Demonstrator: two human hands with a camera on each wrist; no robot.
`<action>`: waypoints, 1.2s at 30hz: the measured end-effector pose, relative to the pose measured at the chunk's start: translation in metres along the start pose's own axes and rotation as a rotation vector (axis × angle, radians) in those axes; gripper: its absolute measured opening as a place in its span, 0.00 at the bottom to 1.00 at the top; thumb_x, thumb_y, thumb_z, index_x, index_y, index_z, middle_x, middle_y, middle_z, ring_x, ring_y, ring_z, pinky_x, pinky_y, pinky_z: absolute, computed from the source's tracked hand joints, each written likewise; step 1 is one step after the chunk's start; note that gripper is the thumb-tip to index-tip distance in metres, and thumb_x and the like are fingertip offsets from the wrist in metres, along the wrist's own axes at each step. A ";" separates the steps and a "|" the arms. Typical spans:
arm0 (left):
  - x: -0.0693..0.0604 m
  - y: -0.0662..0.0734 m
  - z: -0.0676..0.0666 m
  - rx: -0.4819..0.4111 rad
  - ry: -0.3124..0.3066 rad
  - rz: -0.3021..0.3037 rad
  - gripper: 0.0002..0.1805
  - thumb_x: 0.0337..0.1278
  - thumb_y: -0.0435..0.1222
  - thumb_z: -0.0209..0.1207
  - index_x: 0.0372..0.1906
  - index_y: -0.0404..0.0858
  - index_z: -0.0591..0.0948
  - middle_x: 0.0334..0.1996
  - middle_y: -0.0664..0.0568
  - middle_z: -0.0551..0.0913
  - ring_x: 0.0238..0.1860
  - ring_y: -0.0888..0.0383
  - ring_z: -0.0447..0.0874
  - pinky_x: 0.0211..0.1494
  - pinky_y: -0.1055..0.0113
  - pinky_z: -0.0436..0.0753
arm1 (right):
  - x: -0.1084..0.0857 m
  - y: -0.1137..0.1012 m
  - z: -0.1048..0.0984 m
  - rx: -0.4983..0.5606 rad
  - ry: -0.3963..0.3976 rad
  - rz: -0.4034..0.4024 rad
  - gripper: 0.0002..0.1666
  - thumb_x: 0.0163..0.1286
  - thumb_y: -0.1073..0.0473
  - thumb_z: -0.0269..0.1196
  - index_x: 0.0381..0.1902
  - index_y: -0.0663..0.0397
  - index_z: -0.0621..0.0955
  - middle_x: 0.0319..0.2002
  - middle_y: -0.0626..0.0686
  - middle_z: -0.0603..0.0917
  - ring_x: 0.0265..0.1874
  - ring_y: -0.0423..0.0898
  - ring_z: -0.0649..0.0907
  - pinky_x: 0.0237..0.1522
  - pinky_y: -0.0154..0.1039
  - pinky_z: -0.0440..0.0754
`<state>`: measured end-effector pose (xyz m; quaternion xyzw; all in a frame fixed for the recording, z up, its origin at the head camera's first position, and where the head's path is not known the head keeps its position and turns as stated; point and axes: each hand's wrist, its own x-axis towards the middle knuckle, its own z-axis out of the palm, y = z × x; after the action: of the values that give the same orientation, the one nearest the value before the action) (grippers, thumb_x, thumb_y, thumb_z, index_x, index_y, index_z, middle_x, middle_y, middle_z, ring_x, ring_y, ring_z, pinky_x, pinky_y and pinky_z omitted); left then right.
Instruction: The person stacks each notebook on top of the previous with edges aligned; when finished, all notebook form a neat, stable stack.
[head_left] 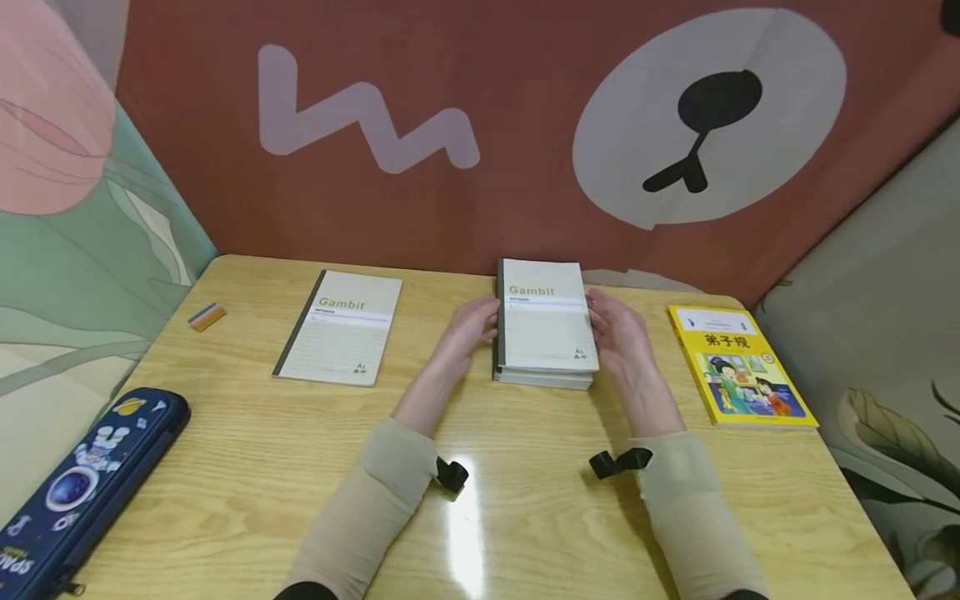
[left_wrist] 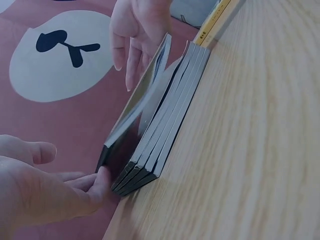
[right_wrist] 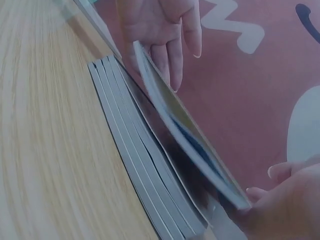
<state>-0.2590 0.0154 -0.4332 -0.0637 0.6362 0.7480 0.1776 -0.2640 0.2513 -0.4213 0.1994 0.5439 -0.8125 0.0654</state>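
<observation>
In the head view, a stack of grey-white Gambit notebooks (head_left: pixel 546 333) with dark spines lies at the table's far middle. Both wrist views show the top notebook (left_wrist: pixel 142 97) tilted and raised over the others, a gap beneath it. My left hand (head_left: pixel 471 333) stands at its spine side; fingertips touch the edge, and the thumb (left_wrist: pixel 42 152) is away from the cover. On the opposite side, my right hand (head_left: pixel 621 333) has its fingers at the notebook's edge, (right_wrist: pixel 287 205) partly hidden. Neither hand curls round it.
Another Gambit notebook (head_left: pixel 341 329) lies left of the stack. A yellow book (head_left: pixel 742 367) with a picture cover is at the right. An eraser (head_left: pixel 207 317) sits at the far left, and a dark blue space-themed pencil case (head_left: pixel 97 483) near the left edge.
</observation>
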 end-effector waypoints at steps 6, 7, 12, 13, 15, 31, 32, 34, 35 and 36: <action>0.000 -0.002 0.002 0.042 0.014 0.021 0.32 0.79 0.41 0.49 0.80 0.36 0.60 0.77 0.42 0.66 0.74 0.45 0.68 0.76 0.54 0.74 | 0.002 0.002 -0.002 -0.045 -0.024 0.013 0.33 0.82 0.59 0.48 0.81 0.53 0.59 0.82 0.52 0.60 0.80 0.45 0.62 0.82 0.36 0.59; 0.000 -0.002 0.002 0.049 0.016 0.024 0.32 0.79 0.41 0.49 0.80 0.36 0.60 0.78 0.43 0.66 0.74 0.45 0.68 0.76 0.54 0.74 | 0.002 0.003 -0.003 -0.052 -0.029 0.014 0.33 0.82 0.59 0.49 0.82 0.53 0.59 0.82 0.53 0.59 0.81 0.45 0.62 0.82 0.36 0.58; -0.002 -0.001 0.005 0.085 0.032 0.035 0.32 0.78 0.41 0.49 0.80 0.36 0.60 0.79 0.41 0.64 0.75 0.44 0.67 0.75 0.54 0.75 | 0.002 0.004 -0.004 -0.091 -0.042 0.008 0.34 0.82 0.58 0.49 0.82 0.54 0.58 0.82 0.53 0.58 0.80 0.46 0.61 0.82 0.36 0.58; -0.003 -0.001 0.005 0.093 0.036 0.036 0.32 0.78 0.41 0.49 0.80 0.36 0.60 0.79 0.41 0.64 0.76 0.45 0.67 0.75 0.53 0.75 | 0.002 0.005 -0.004 -0.106 -0.044 0.006 0.34 0.82 0.59 0.48 0.82 0.55 0.58 0.82 0.53 0.59 0.80 0.45 0.62 0.82 0.35 0.58; -0.003 -0.001 0.006 0.111 0.044 0.036 0.33 0.78 0.41 0.49 0.80 0.36 0.59 0.80 0.42 0.63 0.77 0.46 0.66 0.76 0.53 0.74 | 0.002 0.006 -0.003 -0.128 -0.043 -0.002 0.33 0.82 0.61 0.47 0.82 0.56 0.58 0.81 0.54 0.60 0.78 0.45 0.64 0.81 0.35 0.60; -0.004 -0.004 0.005 0.224 0.000 0.046 0.36 0.79 0.44 0.46 0.81 0.32 0.53 0.84 0.44 0.50 0.85 0.50 0.43 0.88 0.56 0.47 | 0.004 0.010 0.004 -0.285 0.026 -0.090 0.32 0.82 0.60 0.50 0.79 0.62 0.62 0.81 0.58 0.62 0.78 0.47 0.66 0.81 0.37 0.62; -0.004 -0.004 0.005 0.237 -0.007 0.041 0.36 0.79 0.45 0.46 0.82 0.32 0.53 0.84 0.44 0.49 0.85 0.50 0.43 0.88 0.56 0.46 | 0.004 0.010 0.004 -0.298 0.024 -0.093 0.32 0.82 0.60 0.50 0.79 0.63 0.62 0.81 0.58 0.61 0.79 0.48 0.65 0.81 0.37 0.62; -0.004 -0.005 0.006 0.250 -0.024 0.032 0.37 0.80 0.46 0.46 0.82 0.32 0.51 0.85 0.45 0.48 0.86 0.50 0.41 0.88 0.56 0.45 | 0.003 0.010 0.004 -0.311 0.020 -0.099 0.32 0.81 0.60 0.51 0.79 0.65 0.61 0.81 0.58 0.60 0.80 0.48 0.64 0.82 0.38 0.61; -0.004 -0.005 0.006 0.254 -0.032 0.024 0.37 0.80 0.46 0.46 0.82 0.33 0.51 0.85 0.45 0.47 0.86 0.50 0.41 0.88 0.56 0.44 | 0.003 0.010 0.004 -0.323 0.022 -0.097 0.33 0.81 0.60 0.51 0.79 0.65 0.61 0.82 0.58 0.59 0.80 0.48 0.63 0.82 0.38 0.60; -0.004 -0.005 0.006 0.253 -0.038 0.018 0.37 0.80 0.46 0.45 0.82 0.33 0.50 0.85 0.46 0.47 0.86 0.51 0.40 0.88 0.56 0.44 | 0.003 0.010 0.004 -0.335 0.021 -0.095 0.33 0.81 0.60 0.50 0.79 0.65 0.61 0.82 0.58 0.59 0.80 0.49 0.63 0.83 0.38 0.60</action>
<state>-0.2526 0.0213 -0.4356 -0.0210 0.7226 0.6643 0.1897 -0.2642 0.2439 -0.4294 0.1682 0.6811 -0.7106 0.0534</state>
